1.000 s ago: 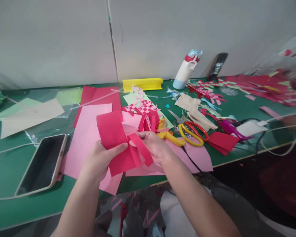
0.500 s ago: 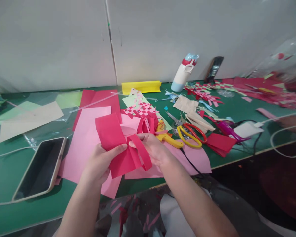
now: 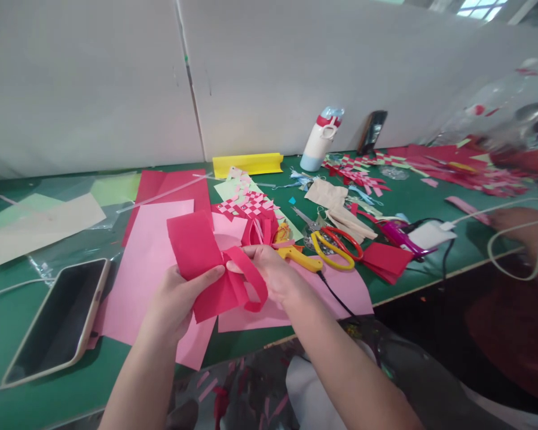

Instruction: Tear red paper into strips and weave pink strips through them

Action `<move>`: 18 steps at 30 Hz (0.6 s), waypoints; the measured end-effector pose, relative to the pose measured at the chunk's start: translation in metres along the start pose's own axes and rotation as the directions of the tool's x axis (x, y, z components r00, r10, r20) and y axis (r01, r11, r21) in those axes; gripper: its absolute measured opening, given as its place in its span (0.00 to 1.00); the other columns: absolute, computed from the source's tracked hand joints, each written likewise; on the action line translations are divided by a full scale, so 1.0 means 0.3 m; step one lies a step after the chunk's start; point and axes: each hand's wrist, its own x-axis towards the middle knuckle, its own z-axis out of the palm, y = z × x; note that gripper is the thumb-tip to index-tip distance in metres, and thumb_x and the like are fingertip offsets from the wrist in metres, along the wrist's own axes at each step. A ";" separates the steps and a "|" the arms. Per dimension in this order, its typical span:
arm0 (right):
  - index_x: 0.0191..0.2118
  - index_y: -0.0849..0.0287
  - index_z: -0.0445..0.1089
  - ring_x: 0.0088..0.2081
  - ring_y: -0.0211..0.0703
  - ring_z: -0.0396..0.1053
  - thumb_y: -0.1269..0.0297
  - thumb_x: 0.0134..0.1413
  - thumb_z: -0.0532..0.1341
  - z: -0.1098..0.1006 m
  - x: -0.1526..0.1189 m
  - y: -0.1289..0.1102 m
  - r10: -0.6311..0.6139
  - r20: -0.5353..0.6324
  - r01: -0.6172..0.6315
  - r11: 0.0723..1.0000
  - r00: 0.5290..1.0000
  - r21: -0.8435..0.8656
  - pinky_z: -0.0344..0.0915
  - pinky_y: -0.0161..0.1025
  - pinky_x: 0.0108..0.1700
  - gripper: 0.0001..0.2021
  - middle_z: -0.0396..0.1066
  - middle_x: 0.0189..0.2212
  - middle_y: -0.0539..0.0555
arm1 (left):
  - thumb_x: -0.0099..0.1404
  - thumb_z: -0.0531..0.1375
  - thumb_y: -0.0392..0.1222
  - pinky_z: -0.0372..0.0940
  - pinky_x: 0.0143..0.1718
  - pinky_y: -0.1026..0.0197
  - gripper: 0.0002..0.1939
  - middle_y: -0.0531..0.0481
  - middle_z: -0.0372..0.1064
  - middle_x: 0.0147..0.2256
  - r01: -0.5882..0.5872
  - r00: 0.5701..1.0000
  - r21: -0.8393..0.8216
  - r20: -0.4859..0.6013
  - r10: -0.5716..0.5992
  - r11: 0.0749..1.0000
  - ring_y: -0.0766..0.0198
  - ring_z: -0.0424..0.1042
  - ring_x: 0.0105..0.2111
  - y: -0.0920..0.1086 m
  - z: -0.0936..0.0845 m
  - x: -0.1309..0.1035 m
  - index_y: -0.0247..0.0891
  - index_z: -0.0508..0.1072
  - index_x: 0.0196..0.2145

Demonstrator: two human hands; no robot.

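Observation:
A red sheet of paper with a crease is held up above the table between both hands. My left hand is closed on its left side, thumb lying on top. My right hand pinches the right part of the same piece, where a red paper strip curls outward in a loop. I cannot tell whether this strip is still joined to the sheet. Under the hands lie pink paper sheets. Just behind sit red-and-pink woven paper pieces.
Right of my hands lie a yellow-handled glue gun, scissors and folded red paper. A phone rests at the left. A bottle stands by the wall. Another person's hand is at the far right.
The view has swung a little to the right, so things sit further left. Both hands keep their grip on the red paper; the strip's loop bends slightly wider.

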 end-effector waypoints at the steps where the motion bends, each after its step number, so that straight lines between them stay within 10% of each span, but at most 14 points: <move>1: 0.27 0.62 0.74 0.24 0.33 0.69 0.63 0.27 0.74 -0.001 0.002 0.002 -0.006 0.000 0.006 1.000 1.000 0.004 0.66 0.33 0.31 0.15 0.72 0.21 0.48 | 0.42 0.73 0.40 0.72 0.28 0.61 0.22 0.42 0.78 0.32 -0.006 1.000 -0.018 -0.001 0.006 1.000 0.56 0.77 0.30 -0.001 0.002 0.001 0.33 0.75 0.36; 18: 0.25 0.61 0.73 0.28 0.34 0.72 0.65 0.27 0.74 -0.014 -0.003 -0.009 -0.053 0.002 0.053 0.998 0.999 0.015 0.68 0.34 0.36 0.14 0.74 0.24 0.48 | 0.43 0.73 0.42 0.74 0.32 0.57 0.23 0.41 0.78 0.35 -0.010 0.998 -0.050 0.066 0.013 0.999 0.53 0.77 0.32 -0.020 -0.011 0.024 0.32 0.75 0.38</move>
